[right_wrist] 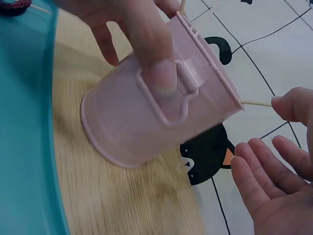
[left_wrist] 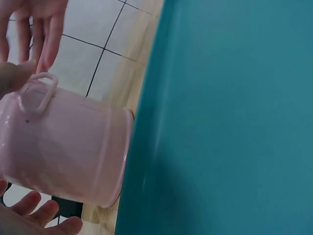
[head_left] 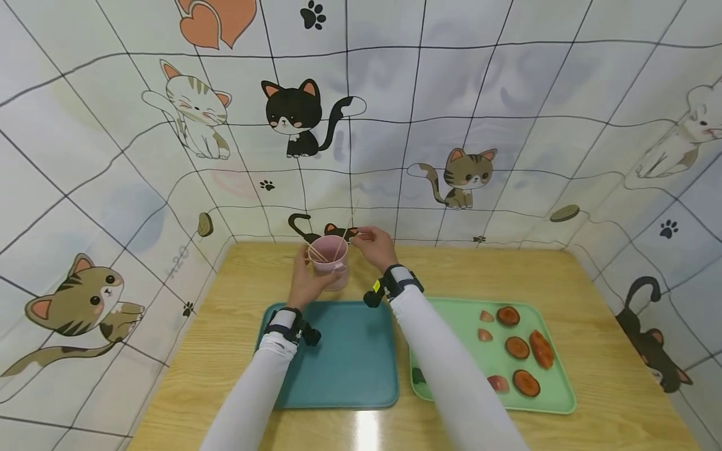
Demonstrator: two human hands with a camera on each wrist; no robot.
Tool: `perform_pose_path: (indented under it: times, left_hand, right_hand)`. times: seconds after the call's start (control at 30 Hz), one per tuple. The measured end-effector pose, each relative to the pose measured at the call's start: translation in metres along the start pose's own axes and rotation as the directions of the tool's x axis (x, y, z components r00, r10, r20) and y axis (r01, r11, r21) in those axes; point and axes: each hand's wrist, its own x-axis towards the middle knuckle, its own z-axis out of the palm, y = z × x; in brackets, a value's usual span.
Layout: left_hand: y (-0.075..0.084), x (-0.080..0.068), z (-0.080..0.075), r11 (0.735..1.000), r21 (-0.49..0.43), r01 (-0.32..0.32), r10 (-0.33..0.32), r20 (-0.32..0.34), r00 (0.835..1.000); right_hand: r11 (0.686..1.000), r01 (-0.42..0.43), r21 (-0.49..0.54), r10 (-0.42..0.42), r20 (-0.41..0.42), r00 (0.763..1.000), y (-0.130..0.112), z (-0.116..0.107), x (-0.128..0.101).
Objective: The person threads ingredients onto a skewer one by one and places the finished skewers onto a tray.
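A pink bucket-shaped cup [head_left: 329, 269] with a small side handle stands behind the blue tray, several thin wooden skewers [head_left: 319, 254] leaning in it. My left hand [head_left: 307, 282] grips the cup from the left; its thumb presses beside the handle in the right wrist view. My right hand [head_left: 376, 247] is at the cup's right rim. Between thumb and forefinger it pinches a skewer [right_wrist: 257, 103] that sticks out over the rim, the other fingers loosely spread. The skewer's lower part is hidden inside the cup.
In front lies a blue tray [head_left: 344, 357]; a dark round piece [right_wrist: 14, 7] with a stick sits at its edge. The green tray [head_left: 451, 307] at right holds brown-topped round slices [head_left: 517, 347], pinkish chunks [head_left: 485, 335] and an orange-brown piece [head_left: 541, 349]. Tiled-pattern walls surround the table.
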Motion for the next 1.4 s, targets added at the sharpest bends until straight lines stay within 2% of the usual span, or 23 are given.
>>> perform_pose_path:
  times: [0.1, 0.2, 0.33, 0.57, 0.73, 1.0, 1.17, 1.4]
  left_hand:
    - [0.002, 0.003, 0.008, 0.998, -0.031, -0.061, 0.061, -0.002, 0.998]
    - [0.003, 0.005, 0.013, 0.995, -0.043, -0.089, 0.088, -0.008, 0.996]
    - [0.002, 0.004, 0.013, 0.998, -0.006, -0.066, 0.065, -0.026, 0.998]
    - [-0.004, 0.000, 0.006, 0.997, 0.066, -0.028, 0.030, -0.029, 0.999]
    - [-0.005, 0.001, 0.006, 0.996, 0.074, -0.042, 0.043, -0.017, 0.999]
    - [-0.003, 0.003, 0.006, 0.994, 0.096, -0.051, 0.054, -0.028, 0.998]
    - [-0.006, 0.004, 0.008, 0.996, 0.052, -0.070, 0.071, -0.018, 0.997]
    - [-0.006, 0.002, 0.007, 0.998, -0.020, -0.067, 0.066, -0.022, 0.998]
  right_hand:
    - [0.999, -0.026, 0.020, 0.026, -0.012, 1.000, -0.001, 0.006, 0.006]
    - [0.998, -0.040, 0.050, 0.042, -0.037, 0.998, -0.003, 0.014, 0.008]
    - [0.995, -0.034, 0.090, 0.040, -0.060, 0.997, -0.010, 0.023, 0.011]
    - [0.999, -0.041, 0.012, 0.042, -0.082, 0.996, -0.016, 0.031, 0.012]
    - [1.000, -0.015, -0.007, 0.014, -0.121, 0.993, -0.017, 0.028, 0.008]
    - [0.994, 0.067, 0.084, -0.056, -0.127, 0.990, -0.021, 0.016, 0.001]
    - [0.985, 0.080, 0.153, -0.062, -0.114, 0.991, -0.022, 0.009, -0.001]
    - [0.979, 0.124, 0.162, -0.108, -0.107, 0.988, -0.031, 0.000, -0.006]
